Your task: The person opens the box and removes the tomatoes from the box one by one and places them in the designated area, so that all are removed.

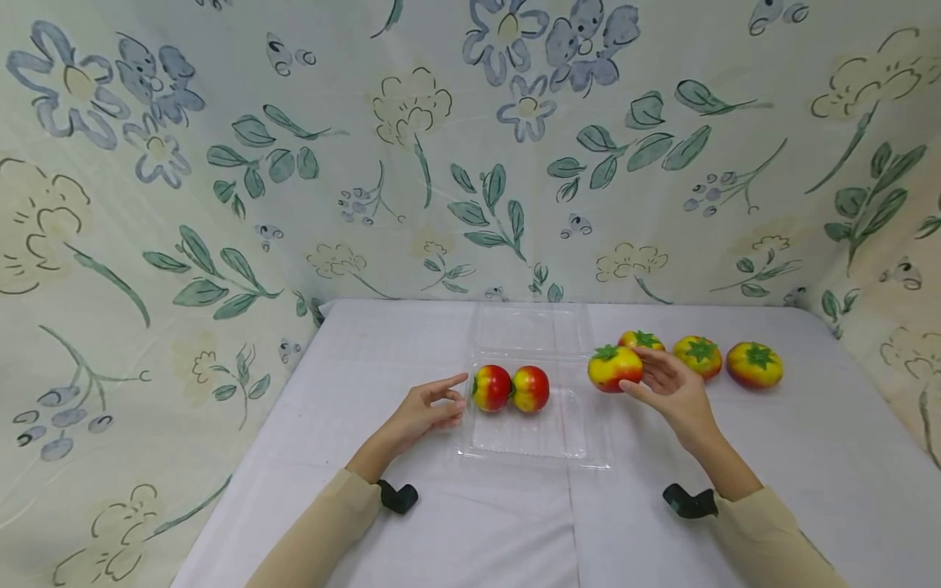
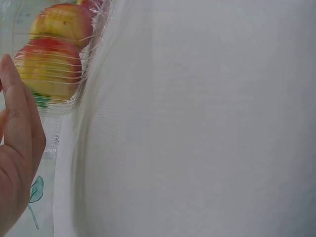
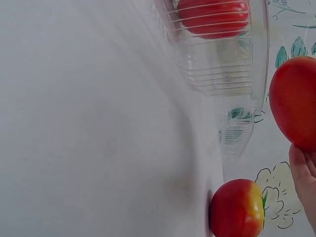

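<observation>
My right hand [image 1: 672, 396] pinches a red-and-yellow persimmon [image 1: 614, 369] with a green leafy cap, between thumb and fingers. It is held up just off the right side of a clear plastic clamshell box [image 1: 529, 447]. Inside the box, toward its left, two more persimmons [image 1: 491, 388] lie on their sides against each other. My left hand [image 1: 426, 412] is at the box's left wall, fingers loosely extended and holding nothing. The left wrist view shows those fingers [image 2: 17, 106] beside the ribbed wall, with a persimmon [image 2: 49, 69] behind it.
The box's lid [image 1: 525, 331] lies folded back toward the wall. Right of the box, a persimmon [image 1: 638, 339] sits partly hidden behind the held one, with two others [image 1: 697, 356] farther right. A white cloth covers the table [image 1: 353, 359]; floral fabric [image 1: 470, 163] hangs behind.
</observation>
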Demonstrator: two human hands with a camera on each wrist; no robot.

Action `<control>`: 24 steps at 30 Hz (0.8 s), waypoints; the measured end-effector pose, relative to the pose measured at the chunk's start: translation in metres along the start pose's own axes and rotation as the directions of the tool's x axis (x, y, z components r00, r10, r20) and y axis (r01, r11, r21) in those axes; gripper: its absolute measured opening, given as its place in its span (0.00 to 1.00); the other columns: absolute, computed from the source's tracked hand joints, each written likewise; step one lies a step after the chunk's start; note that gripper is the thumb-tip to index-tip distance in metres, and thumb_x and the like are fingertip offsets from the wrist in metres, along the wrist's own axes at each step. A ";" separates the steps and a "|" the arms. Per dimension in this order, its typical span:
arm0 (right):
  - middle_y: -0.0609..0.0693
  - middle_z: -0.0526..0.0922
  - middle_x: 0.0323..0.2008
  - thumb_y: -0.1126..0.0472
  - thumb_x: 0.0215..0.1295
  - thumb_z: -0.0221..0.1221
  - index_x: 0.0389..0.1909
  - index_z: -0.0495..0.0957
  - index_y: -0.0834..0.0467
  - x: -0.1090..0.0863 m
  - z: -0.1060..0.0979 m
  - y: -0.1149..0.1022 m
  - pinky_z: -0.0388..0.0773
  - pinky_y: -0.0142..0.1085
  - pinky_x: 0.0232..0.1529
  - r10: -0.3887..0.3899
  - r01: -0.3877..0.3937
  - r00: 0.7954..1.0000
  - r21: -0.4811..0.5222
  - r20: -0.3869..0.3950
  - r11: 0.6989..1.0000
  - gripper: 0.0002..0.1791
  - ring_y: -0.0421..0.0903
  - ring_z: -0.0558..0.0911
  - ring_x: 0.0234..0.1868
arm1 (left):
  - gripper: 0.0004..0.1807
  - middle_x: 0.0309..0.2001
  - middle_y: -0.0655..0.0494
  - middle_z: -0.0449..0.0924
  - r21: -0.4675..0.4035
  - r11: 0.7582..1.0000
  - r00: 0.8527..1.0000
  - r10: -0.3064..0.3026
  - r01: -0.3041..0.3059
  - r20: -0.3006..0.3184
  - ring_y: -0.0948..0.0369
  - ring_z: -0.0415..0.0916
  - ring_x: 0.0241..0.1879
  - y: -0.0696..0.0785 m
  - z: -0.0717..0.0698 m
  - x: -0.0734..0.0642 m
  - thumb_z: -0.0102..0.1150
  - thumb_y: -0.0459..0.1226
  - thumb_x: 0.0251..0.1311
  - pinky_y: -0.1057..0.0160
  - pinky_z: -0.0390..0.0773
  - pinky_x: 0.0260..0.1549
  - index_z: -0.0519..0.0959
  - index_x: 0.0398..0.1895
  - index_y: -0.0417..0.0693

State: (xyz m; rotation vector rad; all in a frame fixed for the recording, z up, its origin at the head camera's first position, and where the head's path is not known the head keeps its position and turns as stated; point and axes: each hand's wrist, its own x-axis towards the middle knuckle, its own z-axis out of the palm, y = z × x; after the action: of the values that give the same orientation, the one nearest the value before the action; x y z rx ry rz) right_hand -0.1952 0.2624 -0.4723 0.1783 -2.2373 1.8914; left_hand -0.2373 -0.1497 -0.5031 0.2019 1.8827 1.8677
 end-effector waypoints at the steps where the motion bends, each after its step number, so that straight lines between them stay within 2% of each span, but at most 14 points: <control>1: 0.54 0.72 0.64 0.67 0.61 0.69 0.66 0.68 0.68 0.000 -0.001 0.000 0.73 0.24 0.55 0.003 -0.003 1.000 -0.002 0.000 1.000 0.33 0.33 0.74 0.58 | 0.32 0.47 0.46 0.74 0.001 1.000 1.000 0.001 -0.001 0.001 0.60 0.81 0.34 0.000 0.000 0.000 0.65 0.34 0.64 0.63 0.84 0.44 0.70 0.72 0.52; 6: 0.58 0.69 0.65 0.66 0.62 0.68 0.66 0.67 0.67 -0.002 -0.005 0.002 0.72 0.23 0.55 0.018 -0.018 1.000 -0.003 -0.002 1.000 0.33 0.32 0.73 0.58 | 0.32 0.47 0.46 0.73 -0.001 1.000 1.000 0.004 -0.004 0.002 0.60 0.81 0.34 0.000 0.000 -0.001 0.65 0.33 0.65 0.63 0.84 0.44 0.70 0.72 0.52; 14: 0.44 0.72 0.60 0.65 0.63 0.68 0.65 0.69 0.62 -0.007 -0.013 0.004 0.73 0.22 0.53 0.035 -0.035 0.999 0.018 -0.014 0.999 0.31 0.31 0.74 0.56 | 0.32 0.48 0.47 0.74 -0.010 1.000 1.000 0.000 0.000 -0.001 0.60 0.81 0.33 0.001 0.001 -0.001 0.66 0.34 0.64 0.63 0.84 0.43 0.70 0.72 0.52; 24: 0.46 0.70 0.59 0.67 0.63 0.67 0.65 0.67 0.66 -0.011 -0.019 0.008 0.73 0.21 0.52 0.067 -0.066 0.997 0.032 -0.037 0.997 0.31 0.33 0.74 0.55 | 0.32 0.47 0.46 0.74 0.004 1.000 1.000 0.000 0.000 -0.002 0.60 0.81 0.33 0.002 0.001 -0.001 0.65 0.33 0.64 0.63 0.84 0.43 0.70 0.72 0.51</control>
State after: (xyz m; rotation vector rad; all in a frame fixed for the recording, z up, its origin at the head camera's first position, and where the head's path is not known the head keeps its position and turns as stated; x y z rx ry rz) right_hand -0.1844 0.2821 -0.4793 0.0735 -2.2164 1.9471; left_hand -0.2361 -0.1488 -0.5010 0.2019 1.8878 1.8652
